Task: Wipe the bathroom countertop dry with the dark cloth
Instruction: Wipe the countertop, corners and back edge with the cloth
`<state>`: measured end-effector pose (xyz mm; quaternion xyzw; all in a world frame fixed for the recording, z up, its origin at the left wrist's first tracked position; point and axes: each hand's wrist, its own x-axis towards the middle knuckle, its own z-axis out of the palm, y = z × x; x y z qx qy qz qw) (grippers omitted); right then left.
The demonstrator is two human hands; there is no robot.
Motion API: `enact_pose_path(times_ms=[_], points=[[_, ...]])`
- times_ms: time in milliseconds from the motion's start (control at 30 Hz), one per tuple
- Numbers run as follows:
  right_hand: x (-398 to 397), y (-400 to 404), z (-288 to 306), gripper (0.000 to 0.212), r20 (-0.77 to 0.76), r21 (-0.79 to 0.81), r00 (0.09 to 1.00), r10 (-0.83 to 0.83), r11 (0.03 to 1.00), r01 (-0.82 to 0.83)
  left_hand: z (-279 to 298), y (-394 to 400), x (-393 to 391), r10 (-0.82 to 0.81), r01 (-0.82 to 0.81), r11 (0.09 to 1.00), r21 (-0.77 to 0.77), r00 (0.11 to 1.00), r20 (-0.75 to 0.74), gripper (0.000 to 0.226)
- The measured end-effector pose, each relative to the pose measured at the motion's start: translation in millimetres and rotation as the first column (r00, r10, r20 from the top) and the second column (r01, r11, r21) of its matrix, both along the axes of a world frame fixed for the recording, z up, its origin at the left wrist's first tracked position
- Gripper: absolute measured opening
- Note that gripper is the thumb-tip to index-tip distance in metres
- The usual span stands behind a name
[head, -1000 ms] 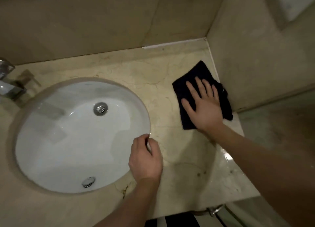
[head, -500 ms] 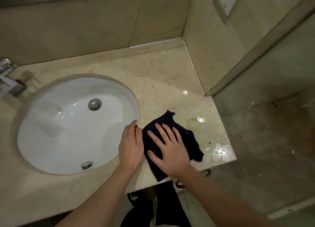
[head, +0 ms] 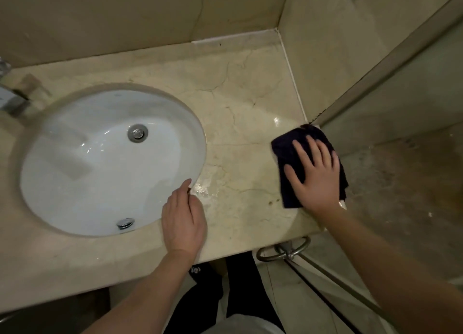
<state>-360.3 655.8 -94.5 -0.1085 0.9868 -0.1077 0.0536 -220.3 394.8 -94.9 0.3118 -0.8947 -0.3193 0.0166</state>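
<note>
The white sink (head: 82, 163) is round and holds nothing but its shiny drain (head: 137, 132). The dark cloth (head: 288, 158) lies flat at the right edge of the countertop (head: 238, 103), close to the wall corner. Its long side runs from the back toward the front. It looks almost black and a bit crumpled. The right hand (head: 316, 175) presses on it with fingers spread flat. The left hand (head: 182, 221) rests by the sink rim, fingers loosely bent, holding nothing. A small wet patch (head: 203, 189) shines beside it.
</note>
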Motion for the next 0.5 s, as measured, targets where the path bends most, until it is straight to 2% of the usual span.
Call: enact_pose_path(times_ms=[100,267,500], points=[[35.3,2.3,0.9,0.064,0.038,0.005,0.993,-0.115,0.993,0.115,-0.3,-0.7,0.4,-0.006,0.006,1.0,-0.003,1.0,0.007,0.048],[74.8,-8.9,-3.0,0.068,0.027,0.067,0.985,-0.17,0.984,0.168,-0.6,-0.8,-1.4,-0.012,0.011,0.999,-0.035,1.0,-0.02,0.048],[94.2,-56.9,-2.8,0.067,0.002,0.079,0.999,-0.033,0.996,0.033,-5.8,-4.2,-2.7,-0.041,0.04,0.998,-0.044,0.999,-0.017,0.045]])
